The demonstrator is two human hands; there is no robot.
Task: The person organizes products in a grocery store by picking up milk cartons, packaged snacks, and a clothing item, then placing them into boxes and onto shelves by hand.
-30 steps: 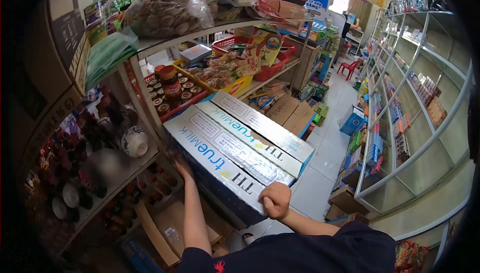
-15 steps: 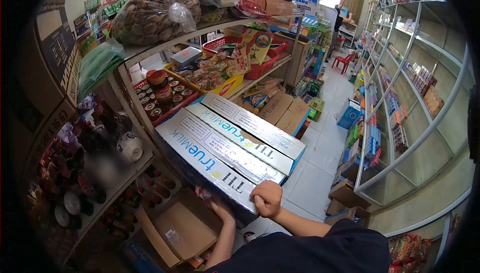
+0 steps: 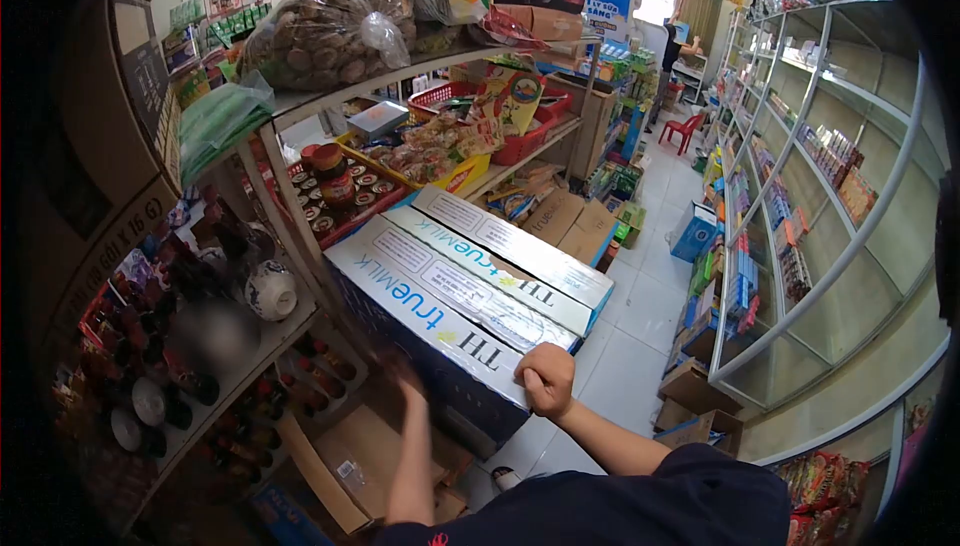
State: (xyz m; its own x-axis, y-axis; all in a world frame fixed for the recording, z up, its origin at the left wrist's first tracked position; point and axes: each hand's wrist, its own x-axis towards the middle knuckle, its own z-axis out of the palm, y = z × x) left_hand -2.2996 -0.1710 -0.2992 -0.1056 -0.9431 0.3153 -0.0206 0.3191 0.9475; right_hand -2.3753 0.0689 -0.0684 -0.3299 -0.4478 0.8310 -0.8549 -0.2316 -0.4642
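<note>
Three long blue and white "TH true MILK" cartons (image 3: 455,296) lie side by side in front of me, stacked above the floor beside the shelves. My right hand (image 3: 545,378) is closed over the near corner of the closest carton. My left hand (image 3: 408,381) is blurred, low against the blue side of that carton, and I cannot tell whether it grips anything.
A shelf rack on the left holds jars (image 3: 335,174), bottles, a white bowl (image 3: 270,291) and a big bag of nuts (image 3: 325,31). An open cardboard box (image 3: 345,456) lies on the floor below. White wire shelving (image 3: 830,246) lines the right side, a tiled aisle (image 3: 650,286) runs between.
My left hand went from the carton's far left side down under its near end, then back up along its side. The right hand stayed on the corner.
</note>
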